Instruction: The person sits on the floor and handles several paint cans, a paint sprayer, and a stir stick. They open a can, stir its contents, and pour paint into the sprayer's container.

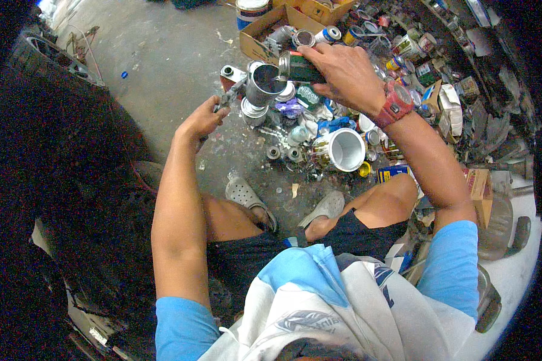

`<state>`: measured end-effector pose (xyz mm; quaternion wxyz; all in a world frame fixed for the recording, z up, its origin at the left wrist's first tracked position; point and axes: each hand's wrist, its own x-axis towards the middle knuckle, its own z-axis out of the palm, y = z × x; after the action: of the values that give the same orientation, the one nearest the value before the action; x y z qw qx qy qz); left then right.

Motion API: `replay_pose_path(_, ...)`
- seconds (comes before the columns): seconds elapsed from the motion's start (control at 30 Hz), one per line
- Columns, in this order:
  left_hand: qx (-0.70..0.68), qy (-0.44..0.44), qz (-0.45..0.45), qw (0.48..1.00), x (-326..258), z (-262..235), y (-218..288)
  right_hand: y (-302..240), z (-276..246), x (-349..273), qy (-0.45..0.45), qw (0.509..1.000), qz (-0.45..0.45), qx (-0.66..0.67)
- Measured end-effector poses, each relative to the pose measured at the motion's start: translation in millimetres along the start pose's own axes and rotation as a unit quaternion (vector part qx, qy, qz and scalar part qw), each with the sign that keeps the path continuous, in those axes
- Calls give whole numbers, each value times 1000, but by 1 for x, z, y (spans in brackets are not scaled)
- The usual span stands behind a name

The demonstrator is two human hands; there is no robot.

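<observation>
My left hand is closed round the handle of a grey metal spray gun. An open metal cup sits at its far end, mouth toward me. With my right hand I grip a small dark green tin can, tipped on its side so that its silver rim meets the cup's edge. Whether liquid is running between them is too small to tell. Just below the cup stands a silver-topped can. A red watch is on my right wrist.
A large white-lined bucket lies tilted nearer me. Beyond the cup stands a cardboard box with cans. Many tins and rags crowd the right side, with a yellow lid among them. Two small cans stand before my feet.
</observation>
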<state>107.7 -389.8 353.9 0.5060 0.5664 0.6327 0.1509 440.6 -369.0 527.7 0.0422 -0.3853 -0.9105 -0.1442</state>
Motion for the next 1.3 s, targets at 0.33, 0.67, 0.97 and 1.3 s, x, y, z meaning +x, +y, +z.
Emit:
replay_pose_path(0.33,3,-5,50,999,13,3,-19,-2,-4,7,-6,1000,-20,0)
replay_pose_path(0.67,17,2,45,999,8,7,-22,-7,-3,8,-3,999,-33,-19)
replay_pose_path(0.97,33,0,11,999,3,9,-20,-7,-10,9,70,993,-91,-15)
replay_pose_path(1.3,24,11,33,999,2,13,-27,-9,-5,11,26,995,-83,-40)
